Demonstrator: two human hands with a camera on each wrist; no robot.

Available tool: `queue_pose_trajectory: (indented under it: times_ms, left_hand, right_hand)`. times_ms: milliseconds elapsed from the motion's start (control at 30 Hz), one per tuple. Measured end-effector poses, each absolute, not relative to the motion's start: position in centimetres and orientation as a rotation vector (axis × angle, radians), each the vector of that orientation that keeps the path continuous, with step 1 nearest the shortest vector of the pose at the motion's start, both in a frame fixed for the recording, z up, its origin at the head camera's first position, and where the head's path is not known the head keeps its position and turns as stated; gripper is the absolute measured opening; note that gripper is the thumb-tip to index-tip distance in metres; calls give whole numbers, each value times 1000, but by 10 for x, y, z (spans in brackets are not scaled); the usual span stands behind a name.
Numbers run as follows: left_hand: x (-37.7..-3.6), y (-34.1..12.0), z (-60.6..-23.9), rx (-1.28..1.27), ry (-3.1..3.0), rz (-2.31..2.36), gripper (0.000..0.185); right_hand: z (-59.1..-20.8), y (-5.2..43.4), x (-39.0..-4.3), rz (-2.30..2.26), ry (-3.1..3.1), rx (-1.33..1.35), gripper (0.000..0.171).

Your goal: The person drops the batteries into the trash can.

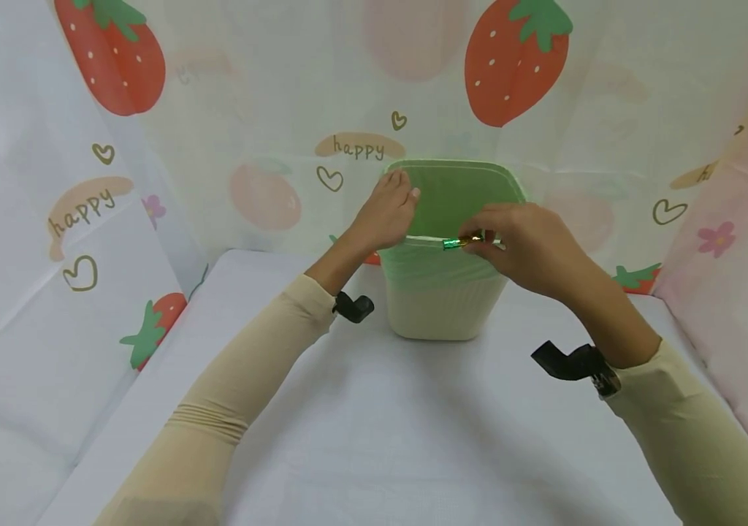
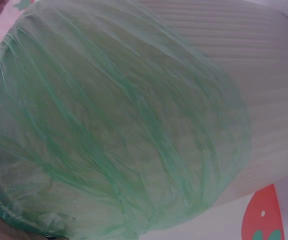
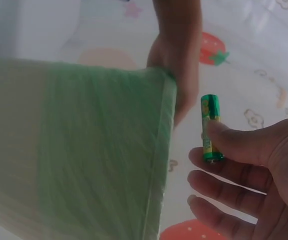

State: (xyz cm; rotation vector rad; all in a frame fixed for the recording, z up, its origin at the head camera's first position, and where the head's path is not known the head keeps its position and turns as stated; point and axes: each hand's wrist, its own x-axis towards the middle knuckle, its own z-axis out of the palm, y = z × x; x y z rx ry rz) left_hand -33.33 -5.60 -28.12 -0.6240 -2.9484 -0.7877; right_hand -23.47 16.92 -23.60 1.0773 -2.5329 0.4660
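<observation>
A whitish trash bin (image 1: 440, 307) stands upright, lined with a thin green plastic bag (image 2: 133, 120) folded down over its rim. My left hand (image 1: 387, 208) grips the bin's left rim, its fingers partly hidden by the bag and rim in the right wrist view. Above the near part of the rim, my right hand (image 1: 525, 245) pinches a green and gold AA-type battery (image 3: 211, 130) between thumb and index finger. The other right fingers are spread and slightly bent, holding nothing. What lies at the bin's bottom is hidden.
Under the bin is a table with a white cover (image 1: 413, 424). Behind and at both sides hang pale curtains (image 1: 256, 95) printed with strawberries, hearts and "happy". Black wrist mounts (image 1: 567, 361) sit at both beige cuffs.
</observation>
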Motion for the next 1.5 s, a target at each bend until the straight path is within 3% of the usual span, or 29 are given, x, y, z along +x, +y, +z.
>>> queue_pose_trajectory:
  times_ms: [967, 1500]
  left_hand:
    - [-334, -56, -282, -626, -2957, -779, 61]
    - [-335, -55, -282, -638, -2924, -847, 61]
  right_hand:
    - [-241, 161, -305, 476, -2771, 905, 11]
    - [-247, 172, -307, 505, -2798, 860, 15]
